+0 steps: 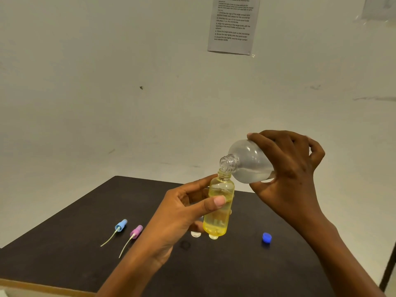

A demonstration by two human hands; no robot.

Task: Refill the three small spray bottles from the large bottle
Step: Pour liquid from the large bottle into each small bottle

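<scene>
While aloft, left hand (182,213) round small bottle (219,220), right hand (289,174) round large bottle (248,161).

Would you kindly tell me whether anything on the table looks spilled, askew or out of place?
No spill shows on the dark table. The blue spray head and pink spray head lie loose on their sides, and the blue cap sits apart, as suits refilling. One oddity: no third spray head is in view.

Bare test or recording room, not a home. Plain scuffed off-white wall (107,82), printed numbered instruction sheet (233,24) taped to it, second sheet (379,7) at top right corner. One dark surface (64,243) with a light wood edge, pushed near the wall.
</scene>
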